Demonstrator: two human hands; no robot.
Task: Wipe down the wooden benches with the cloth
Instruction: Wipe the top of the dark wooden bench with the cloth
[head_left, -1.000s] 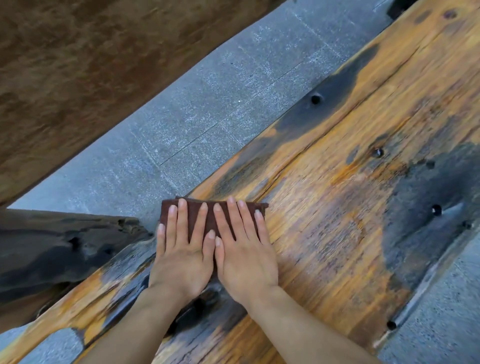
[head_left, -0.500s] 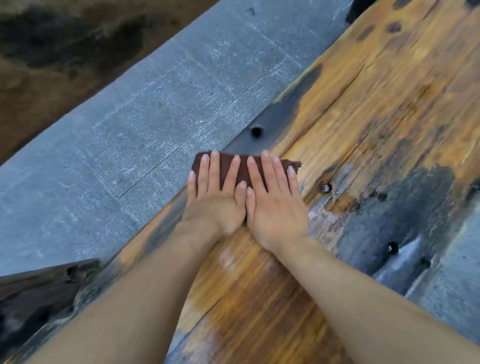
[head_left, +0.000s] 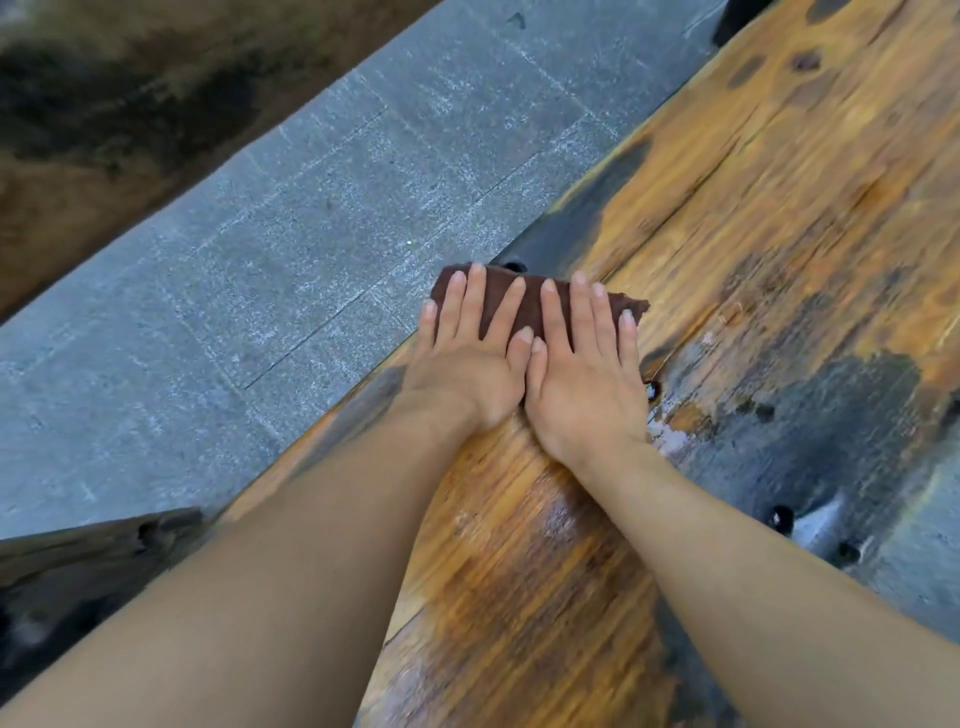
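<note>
a weathered wooden bench (head_left: 753, 218) — orange grain, black patches, bolt holes, a wet sheen near the arms — runs beside grey stone paving (head_left: 270, 270). a folded dark-brown cloth (head_left: 530, 306) lies at its far edge, left hand (head_left: 467, 364) and right hand (head_left: 587, 384) pressing it flat-fingered, thumbs touching.

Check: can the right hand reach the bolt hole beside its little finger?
Probably yes. The right hand presses flat on the cloth, and the bolt hole sits just right of it on the bare bench, with nothing between them.
</note>
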